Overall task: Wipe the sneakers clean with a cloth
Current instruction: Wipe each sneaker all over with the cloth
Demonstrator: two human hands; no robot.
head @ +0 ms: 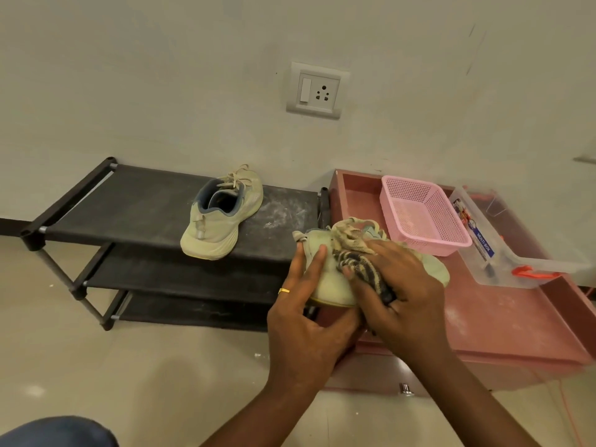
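Single view here, head-worn and wide-angle, looking forward and down. The left hand and right hand sit close under the lens; shoe rack and wall farther off; bottom-left blur, possibly a knee.

Black shoe rack beside a reddish cabinet with pink basket and clear box; wall socket above.

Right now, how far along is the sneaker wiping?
Done: nothing looks clearly finished. In hand: the left hand holds the first sneaker while the right hand presses a striped cloth against its side. Left: the second sneaker sits on the top shelf of the shoe rack, away from both hands. Whether it has already been wiped cannot be told.
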